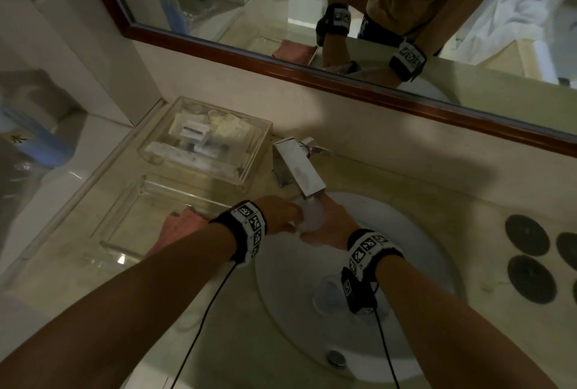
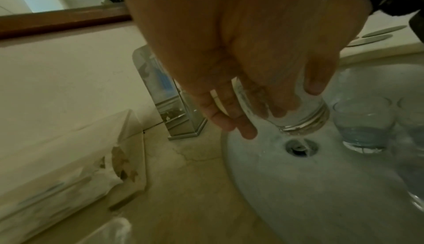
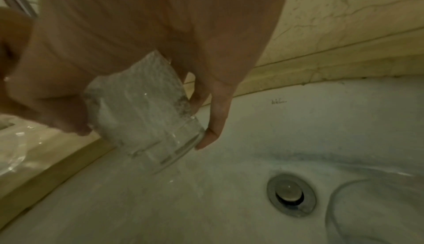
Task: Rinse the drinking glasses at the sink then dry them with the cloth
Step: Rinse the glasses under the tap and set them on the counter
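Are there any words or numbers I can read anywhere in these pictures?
None can be read for sure.
Small dark mark on the sink: too small to read.
Wristbands: square code patterns, no words.
Packets in the clear box: print too blurred.
Shorts in the mirror: letters too blurred.

Both hands meet under the faucet (image 1: 298, 167) spout, over the sink (image 1: 431, 248). Left hand (image 1: 278, 213) and right hand (image 1: 332, 226) hold a glass (image 1: 312, 217) between them, water foaming white over it. More glasses (image 1: 327, 293) sit in the basin below the right wrist. Pink cloth (image 1: 178, 227) lies left of the left hand, clear box (image 1: 203, 142) beyond it.
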Tool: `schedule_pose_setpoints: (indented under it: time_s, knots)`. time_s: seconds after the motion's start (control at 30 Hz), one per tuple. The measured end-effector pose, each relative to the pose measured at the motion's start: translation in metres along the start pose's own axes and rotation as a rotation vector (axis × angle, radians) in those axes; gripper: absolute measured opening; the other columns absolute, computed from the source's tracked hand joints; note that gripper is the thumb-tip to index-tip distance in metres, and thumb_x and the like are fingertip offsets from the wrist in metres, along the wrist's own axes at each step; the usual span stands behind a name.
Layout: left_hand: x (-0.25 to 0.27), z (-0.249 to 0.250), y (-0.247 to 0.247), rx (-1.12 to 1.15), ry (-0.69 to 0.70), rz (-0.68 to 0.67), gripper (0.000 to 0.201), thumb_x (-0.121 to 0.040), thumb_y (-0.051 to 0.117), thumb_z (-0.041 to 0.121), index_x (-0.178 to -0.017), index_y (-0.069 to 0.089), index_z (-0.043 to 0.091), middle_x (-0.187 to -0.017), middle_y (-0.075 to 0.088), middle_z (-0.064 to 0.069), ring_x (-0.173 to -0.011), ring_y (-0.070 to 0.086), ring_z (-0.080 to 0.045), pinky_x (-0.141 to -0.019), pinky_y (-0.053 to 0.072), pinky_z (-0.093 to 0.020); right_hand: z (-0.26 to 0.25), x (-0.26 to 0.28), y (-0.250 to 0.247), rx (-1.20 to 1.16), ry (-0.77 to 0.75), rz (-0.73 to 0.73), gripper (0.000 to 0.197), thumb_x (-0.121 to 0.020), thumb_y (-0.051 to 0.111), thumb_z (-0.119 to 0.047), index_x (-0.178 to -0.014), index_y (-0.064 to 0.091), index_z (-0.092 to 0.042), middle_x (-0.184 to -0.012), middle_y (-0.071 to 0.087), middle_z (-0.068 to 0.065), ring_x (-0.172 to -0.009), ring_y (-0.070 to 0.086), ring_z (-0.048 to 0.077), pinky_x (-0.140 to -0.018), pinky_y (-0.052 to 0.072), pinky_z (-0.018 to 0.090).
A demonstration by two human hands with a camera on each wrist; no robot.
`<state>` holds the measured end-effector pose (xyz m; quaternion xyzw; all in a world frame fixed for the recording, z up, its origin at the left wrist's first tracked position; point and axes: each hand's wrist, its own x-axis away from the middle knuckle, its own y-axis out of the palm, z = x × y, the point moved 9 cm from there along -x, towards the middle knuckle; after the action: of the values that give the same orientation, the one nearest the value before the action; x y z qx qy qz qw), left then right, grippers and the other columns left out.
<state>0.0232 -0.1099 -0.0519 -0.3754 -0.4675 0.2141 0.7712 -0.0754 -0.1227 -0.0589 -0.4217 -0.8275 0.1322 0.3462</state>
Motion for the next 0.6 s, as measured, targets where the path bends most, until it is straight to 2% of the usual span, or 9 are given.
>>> schedule_pose_setpoints:
  time_s: [0.07, 0.13, 0.2, 0.23, 0.33, 0.4, 0.47, 0.53, 0.6]
  knots:
    - [-0.004, 0.003, -0.004, 0.054, -0.007, 0.035, 0.026, -0.094, 0.054, 0.022, -0.117, 0.064, 0.012, -0.124, 0.061, -0.009, -0.114, 0.055, -0.029, -0.094, 0.04, -0.03, -0.005, 0.002, 0.0, -0.036, -0.007, -0.004, 0.098, -0.06, 0.082, -0.023, -0.143, 0.03, -0.024, -0.112, 0.064, 0.005, -0.095, 0.067, 0.026, -0.08, 0.058, 0.044]
    - [-0.005, 0.005, -0.009, 0.133, -0.003, 0.118, 0.025, -0.095, 0.052, 0.016, -0.116, 0.066, 0.011, -0.122, 0.061, -0.009, -0.114, 0.055, -0.027, -0.094, 0.039, -0.028, -0.006, 0.003, -0.002, -0.056, -0.003, 0.022, 0.098, -0.057, 0.08, -0.026, -0.141, 0.033, -0.011, -0.115, 0.062, 0.014, -0.098, 0.065, 0.033, -0.08, 0.056, 0.055]
    - [-0.003, 0.008, -0.013, 0.213, 0.037, 0.191, 0.024, -0.094, 0.053, 0.011, -0.112, 0.069, 0.01, -0.119, 0.064, -0.009, -0.111, 0.057, -0.025, -0.092, 0.039, -0.024, -0.006, 0.003, -0.001, -0.018, 0.004, 0.029, 0.083, -0.066, 0.08, -0.02, -0.134, 0.039, 0.005, -0.122, 0.057, 0.022, -0.104, 0.061, 0.038, -0.084, 0.053, 0.056]
    - [-0.002, 0.01, -0.014, 0.232, 0.056, 0.216, 0.021, -0.093, 0.055, 0.01, -0.107, 0.07, 0.01, -0.115, 0.067, -0.009, -0.108, 0.059, -0.026, -0.09, 0.04, -0.024, -0.003, 0.003, -0.001, -0.013, 0.003, 0.052, 0.081, -0.069, 0.08, -0.018, -0.134, 0.038, 0.006, -0.124, 0.055, 0.02, -0.107, 0.059, 0.036, -0.087, 0.053, 0.053]
    - [0.001, 0.012, -0.017, 0.278, 0.053, 0.285, 0.013, -0.091, 0.058, 0.014, -0.094, 0.071, 0.011, -0.1, 0.07, -0.008, -0.096, 0.062, -0.026, -0.085, 0.046, -0.031, 0.008, 0.004, -0.002, -0.091, 0.032, 0.164, 0.096, -0.066, 0.087, -0.022, -0.14, 0.028, -0.008, -0.123, 0.046, 0.0, -0.111, 0.051, 0.017, -0.088, 0.047, 0.033]
    - [0.001, 0.013, -0.017, 0.337, 0.032, 0.328, 0.013, -0.091, 0.059, 0.018, -0.089, 0.069, 0.011, -0.093, 0.07, -0.007, -0.087, 0.064, -0.026, -0.079, 0.048, -0.033, 0.013, 0.003, 0.0, -0.139, 0.045, 0.215, 0.092, -0.067, 0.086, -0.019, -0.138, 0.029, -0.01, -0.119, 0.047, -0.001, -0.11, 0.053, 0.018, -0.088, 0.047, 0.032]
    - [0.003, 0.015, -0.017, 0.421, 0.036, 0.336, 0.015, -0.092, 0.058, 0.02, -0.089, 0.068, 0.009, -0.089, 0.07, -0.006, -0.075, 0.066, -0.026, -0.073, 0.051, -0.033, 0.016, 0.0, -0.001, -0.163, 0.043, 0.229, 0.085, -0.067, 0.083, -0.016, -0.135, 0.032, -0.014, -0.111, 0.052, -0.001, -0.103, 0.057, 0.021, -0.082, 0.051, 0.034]
    - [0.002, 0.012, -0.014, 0.439, 0.032, 0.286, 0.019, -0.093, 0.059, 0.025, -0.1, 0.068, 0.009, -0.098, 0.068, -0.005, -0.077, 0.066, -0.025, -0.075, 0.049, -0.029, 0.017, -0.003, -0.004, -0.136, 0.039, 0.193, 0.086, -0.065, 0.084, -0.016, -0.133, 0.031, -0.021, -0.105, 0.055, 0.0, -0.094, 0.059, 0.022, -0.073, 0.055, 0.036]
    - [0.001, 0.009, -0.009, 0.351, 0.03, 0.191, 0.034, -0.092, 0.06, 0.029, -0.121, 0.062, 0.011, -0.124, 0.061, -0.005, -0.099, 0.061, -0.025, -0.082, 0.038, -0.019, 0.019, -0.006, -0.006, -0.076, 0.05, 0.127, 0.09, -0.063, 0.086, -0.018, -0.132, 0.029, -0.023, -0.106, 0.059, 0.003, -0.093, 0.063, 0.023, -0.071, 0.056, 0.036]
